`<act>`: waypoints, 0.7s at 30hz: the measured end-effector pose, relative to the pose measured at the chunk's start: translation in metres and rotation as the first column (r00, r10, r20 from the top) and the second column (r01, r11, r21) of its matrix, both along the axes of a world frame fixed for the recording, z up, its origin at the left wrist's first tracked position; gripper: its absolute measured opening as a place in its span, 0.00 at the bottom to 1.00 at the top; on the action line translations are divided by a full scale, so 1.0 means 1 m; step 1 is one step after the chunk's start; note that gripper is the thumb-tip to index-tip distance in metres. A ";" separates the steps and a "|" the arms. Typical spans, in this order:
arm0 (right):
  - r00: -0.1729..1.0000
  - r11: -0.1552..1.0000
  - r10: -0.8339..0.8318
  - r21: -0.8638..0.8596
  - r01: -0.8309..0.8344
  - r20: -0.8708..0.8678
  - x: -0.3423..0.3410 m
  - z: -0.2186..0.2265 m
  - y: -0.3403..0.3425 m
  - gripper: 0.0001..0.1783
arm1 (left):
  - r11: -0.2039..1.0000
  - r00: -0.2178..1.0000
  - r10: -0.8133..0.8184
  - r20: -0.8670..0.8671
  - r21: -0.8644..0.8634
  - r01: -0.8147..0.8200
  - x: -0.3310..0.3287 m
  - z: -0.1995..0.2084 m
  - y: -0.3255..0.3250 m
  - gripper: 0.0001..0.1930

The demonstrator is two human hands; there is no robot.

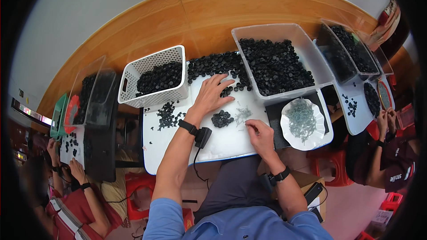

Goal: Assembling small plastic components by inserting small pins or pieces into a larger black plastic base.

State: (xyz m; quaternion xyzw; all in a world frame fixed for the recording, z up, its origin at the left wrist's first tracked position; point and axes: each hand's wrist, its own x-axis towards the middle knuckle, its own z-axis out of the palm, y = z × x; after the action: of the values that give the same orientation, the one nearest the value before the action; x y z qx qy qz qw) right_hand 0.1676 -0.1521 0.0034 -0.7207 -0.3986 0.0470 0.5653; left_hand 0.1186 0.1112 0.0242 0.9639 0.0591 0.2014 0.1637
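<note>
My left hand (212,94) reaches out over the white table, its fingers spread at the near edge of a heap of black round parts (213,64); nothing shows in its grasp. Closer to me, a small cluster of black round parts (222,118) lies in front of that hand. Beside the cluster is a loose scatter of thin, pale green-grey pin-like pieces (243,114). My right hand (261,138) is just right of these pieces, thumb and fingertips pinched together. Whatever sits in the pinch is too small to make out.
A white perforated basket (155,94) and a large clear bin (293,94) hold black parts. A white scalloped plate (291,138) carries more pin-like pieces. Small black parts (167,116) lie at left. Co-workers' hands (77,170) show at the left table and others (386,122) at right.
</note>
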 end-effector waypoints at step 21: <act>1.000 1.000 -0.020 0.013 0.020 -0.013 -0.004 -0.005 0.006 0.08 | 0.959 0.978 0.149 0.147 -0.263 -0.107 -0.059 -0.021 -0.010 0.09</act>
State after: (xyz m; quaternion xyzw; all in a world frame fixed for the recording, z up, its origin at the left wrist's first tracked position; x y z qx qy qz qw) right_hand 0.1637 -0.1464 -0.0018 -0.7206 -0.3882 0.0433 0.5729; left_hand 0.0601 0.1015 0.0033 0.9091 0.1330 0.2818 0.2763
